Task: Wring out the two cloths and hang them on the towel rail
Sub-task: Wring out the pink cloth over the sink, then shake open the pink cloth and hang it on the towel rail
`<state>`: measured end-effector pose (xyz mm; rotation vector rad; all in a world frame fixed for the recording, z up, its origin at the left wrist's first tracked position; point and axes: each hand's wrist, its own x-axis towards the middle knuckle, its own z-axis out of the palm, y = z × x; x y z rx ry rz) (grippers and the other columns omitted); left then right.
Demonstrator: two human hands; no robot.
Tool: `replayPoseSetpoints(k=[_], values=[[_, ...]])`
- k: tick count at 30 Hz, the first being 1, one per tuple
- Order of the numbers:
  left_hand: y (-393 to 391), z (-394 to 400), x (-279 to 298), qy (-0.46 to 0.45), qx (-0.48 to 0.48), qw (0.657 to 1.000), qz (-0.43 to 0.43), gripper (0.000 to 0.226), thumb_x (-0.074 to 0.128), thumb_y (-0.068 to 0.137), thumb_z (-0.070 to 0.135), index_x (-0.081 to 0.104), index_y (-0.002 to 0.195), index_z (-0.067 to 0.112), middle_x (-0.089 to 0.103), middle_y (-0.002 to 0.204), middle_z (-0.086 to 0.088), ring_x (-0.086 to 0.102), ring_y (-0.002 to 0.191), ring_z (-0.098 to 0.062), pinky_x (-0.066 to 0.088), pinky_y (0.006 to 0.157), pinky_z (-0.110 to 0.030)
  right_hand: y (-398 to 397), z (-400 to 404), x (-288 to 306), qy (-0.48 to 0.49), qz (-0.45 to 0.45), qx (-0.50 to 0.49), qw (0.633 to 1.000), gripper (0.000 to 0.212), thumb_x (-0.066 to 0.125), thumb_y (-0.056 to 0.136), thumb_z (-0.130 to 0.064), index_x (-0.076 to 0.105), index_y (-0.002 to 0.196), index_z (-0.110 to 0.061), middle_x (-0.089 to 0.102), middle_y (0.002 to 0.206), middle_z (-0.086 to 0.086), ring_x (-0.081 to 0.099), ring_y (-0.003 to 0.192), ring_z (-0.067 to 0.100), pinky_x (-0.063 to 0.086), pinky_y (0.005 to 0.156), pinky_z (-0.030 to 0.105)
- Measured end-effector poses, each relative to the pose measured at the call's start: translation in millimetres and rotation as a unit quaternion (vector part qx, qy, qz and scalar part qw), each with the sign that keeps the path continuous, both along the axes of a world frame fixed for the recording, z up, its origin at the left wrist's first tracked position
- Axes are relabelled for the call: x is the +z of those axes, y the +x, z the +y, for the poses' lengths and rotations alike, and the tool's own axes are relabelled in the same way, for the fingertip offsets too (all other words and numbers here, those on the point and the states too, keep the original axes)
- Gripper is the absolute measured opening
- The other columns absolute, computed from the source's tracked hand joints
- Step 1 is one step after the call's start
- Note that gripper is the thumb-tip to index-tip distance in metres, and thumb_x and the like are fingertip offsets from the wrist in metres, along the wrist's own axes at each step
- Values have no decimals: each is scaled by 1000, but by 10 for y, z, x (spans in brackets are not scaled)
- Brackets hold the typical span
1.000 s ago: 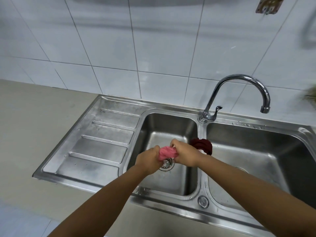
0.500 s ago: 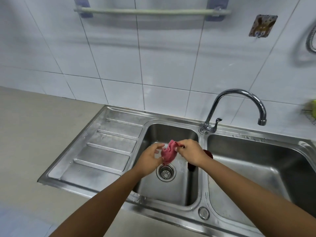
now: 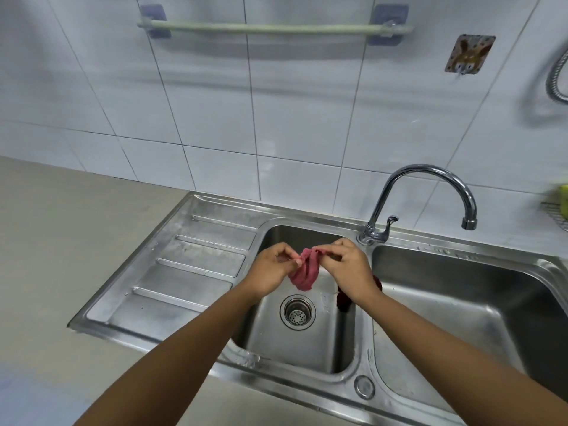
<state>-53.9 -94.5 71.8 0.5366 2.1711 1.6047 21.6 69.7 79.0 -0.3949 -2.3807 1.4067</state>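
Both hands pinch the pink cloth (image 3: 305,271) by its top edge over the left basin.

L to R: grey matte counter (image 3: 61,241), then the ribbed steel drainboard (image 3: 190,272). Left hand (image 3: 272,269) nips the cloth's left corner w/ thumb and fingertips; the cloth sags between the grips in soft crumpled folds, hanging above the round perforated drain (image 3: 297,312). Right hand (image 3: 349,265) pinches the right corner the same way. Dark red cloth (image 3: 343,299) is draped on the divider between basins, mostly hidden behind the right wrist. Curved chrome tap (image 3: 421,198) stands behind. Pale green towel rail (image 3: 273,28) is bare, high on the glossy white tiles, well above the hands.
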Motion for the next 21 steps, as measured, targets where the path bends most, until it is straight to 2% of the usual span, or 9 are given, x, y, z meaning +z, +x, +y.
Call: replayPoseSetpoints(k=[3,6,8,9,12,14,17,19,21], values=[[-78,-3,114,22,20,1000,-3,16,67,83,5,61,74,17,66,76,-7,60,71,-18,48,73,-33,-13,-91,26,-46,22,5,999,27,66,80,-4,76,82,-29,70,88,6,64,83,20,52,80,32],[-105,-26,170,3,28,1000,13,16,67,86,11,60,77,21,67,80,-7,61,73,-18,50,71,-34,-60,-116,41,-127,21,24,991,26,58,86,-1,78,93,-17,76,95,2,71,94,18,56,90,38],[-135,-64,185,4,41,999,12,14,68,86,11,61,80,20,67,84,-10,62,76,-19,53,73,-35,-79,-93,68,-215,14,15,976,23,58,92,-3,75,105,-11,76,99,4,72,91,13,58,87,33],[-146,-90,205,4,45,999,10,13,68,87,9,60,82,19,67,85,-10,62,76,-18,54,71,-33,-74,-76,89,-239,11,5,971,22,58,94,-5,74,108,-11,75,96,4,71,80,7,58,78,24],[-158,-134,255,23,52,998,-5,17,64,87,2,59,92,17,61,81,-6,59,73,-15,49,62,-22,-63,-21,109,-258,-14,-14,966,20,58,95,-8,76,96,-18,70,83,6,54,60,10,46,56,18],[-148,-142,305,12,49,999,2,21,61,87,-2,61,96,17,62,77,0,60,70,-11,47,61,-19,-67,7,96,-284,-36,-18,958,23,54,95,-6,74,90,-18,69,85,6,55,63,14,46,58,21],[-137,-160,362,16,33,999,-2,19,57,88,-3,64,82,14,74,74,3,71,73,-9,53,65,-19,-64,19,83,-329,-58,4,942,24,50,95,-7,73,93,-15,69,89,6,55,61,12,45,57,22],[-155,-170,396,10,48,999,1,21,58,87,3,65,73,16,75,79,-2,70,78,-17,53,71,-27,-44,-23,119,-309,-72,37,948,22,52,95,-12,73,100,-15,70,90,4,56,64,11,46,60,22],[-169,-177,423,8,68,998,-6,19,59,88,8,63,71,17,69,75,0,63,71,-15,47,66,-25,-25,-101,138,-248,-84,57,963,19,59,94,-13,72,107,-15,70,89,-1,58,69,9,48,64,19]])
